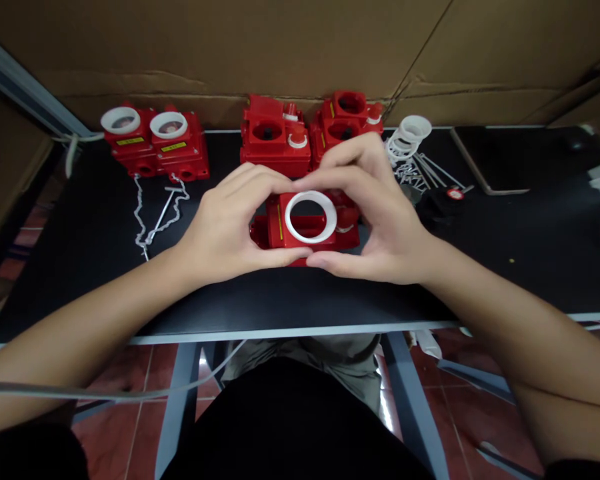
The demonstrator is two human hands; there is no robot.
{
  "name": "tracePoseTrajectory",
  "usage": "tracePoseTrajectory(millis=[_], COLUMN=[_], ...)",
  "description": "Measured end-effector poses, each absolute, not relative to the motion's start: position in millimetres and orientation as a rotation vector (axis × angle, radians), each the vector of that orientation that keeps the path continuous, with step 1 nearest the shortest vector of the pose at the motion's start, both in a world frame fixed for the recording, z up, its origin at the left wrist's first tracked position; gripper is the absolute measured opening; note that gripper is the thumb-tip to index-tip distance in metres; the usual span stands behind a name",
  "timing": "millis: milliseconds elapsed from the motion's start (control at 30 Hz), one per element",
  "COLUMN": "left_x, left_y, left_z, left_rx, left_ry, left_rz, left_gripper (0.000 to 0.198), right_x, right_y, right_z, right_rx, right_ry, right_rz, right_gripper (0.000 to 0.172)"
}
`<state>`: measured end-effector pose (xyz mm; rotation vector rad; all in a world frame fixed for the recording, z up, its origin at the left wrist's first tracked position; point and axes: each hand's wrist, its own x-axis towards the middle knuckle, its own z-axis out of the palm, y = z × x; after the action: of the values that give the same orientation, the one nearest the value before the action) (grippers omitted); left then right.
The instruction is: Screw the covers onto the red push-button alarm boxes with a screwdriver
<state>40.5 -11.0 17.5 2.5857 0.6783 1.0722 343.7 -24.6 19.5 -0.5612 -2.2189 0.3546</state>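
Both my hands grip a red housing cover (280,223) at the middle of the table, fingers along its far side and thumbs on its near side. My left hand (235,223) is curled round the left part. My right hand (380,213) curls round the right part, its fingertips meeting the left ones. A white ring (331,220) sits around the round opening in the cover. Other red parts show beneath and to the right of it, partly hidden by my right hand.
Two red boxes with white rings (170,127) stand at the back left, a chain and T-shaped rod (161,217) before them. More red housings (275,143) line the back. Loose white rings (414,127), metal rods (433,170) and a dark tablet-like slab (495,160) lie right.
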Motion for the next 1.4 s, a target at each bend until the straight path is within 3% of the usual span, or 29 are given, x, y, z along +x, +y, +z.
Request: tracePoseTrajectory(millis=[100, 233, 467, 633, 800, 933, 1200, 1333, 1400], left_x=[41.2, 42.9, 40.8, 39.7, 41.1, 41.5, 40.5, 39.5, 39.1], left_y=[-11.3, -13.1, -10.7, -9.0, -13.8, -16.4, -9.0, -8.0, -9.2], left_z=[18.2, 18.9, 16.9, 14.8, 19.0, 21.2, 15.8, 15.2, 16.2], left_rx=[2.576, 2.598, 2.598, 2.681, 2.622, 2.583, 2.689, 2.713, 2.692], left_ry=[0.658, 0.674, 0.714, 0.606, 0.670, 0.687, 0.590, 0.556, 0.588], left_rz=[1.071, 1.036, 1.050, 1.129, 1.069, 1.033, 1.127, 1.126, 1.120], left_gripper=[0.051, 0.046, 0.053, 0.056, 0.054, 0.049, 0.055, 0.057, 0.057], right_x=[341.6, 337.1, 334.9, 338.3, 340.2, 337.0, 335.2, 339.5, 342.1], right_y=[-23.6, -27.4, -32.9, -35.9, -33.4, -33.1, -44.3, -42.1, -39.1], right_z=[12.4, 15.3, 28.4, 28.9, 19.6, 20.2, 40.7, 34.0, 27.9], right_rx=[-0.622, -0.638, -0.479, -0.534, -0.767, -0.726, -0.580, -0.601, -0.691], right_ry=[-2.167, -2.173, -2.227, -2.204, -2.145, -2.193, -2.313, -2.282, -2.252], right_rz=[0.327, 0.265, 0.266, 0.267, 0.239, 0.268, 0.240, 0.177, 0.149], right_gripper=[0.091, 0.072, 0.080, 0.067, 0.090, 0.082, 0.085, 0.060, 0.069])
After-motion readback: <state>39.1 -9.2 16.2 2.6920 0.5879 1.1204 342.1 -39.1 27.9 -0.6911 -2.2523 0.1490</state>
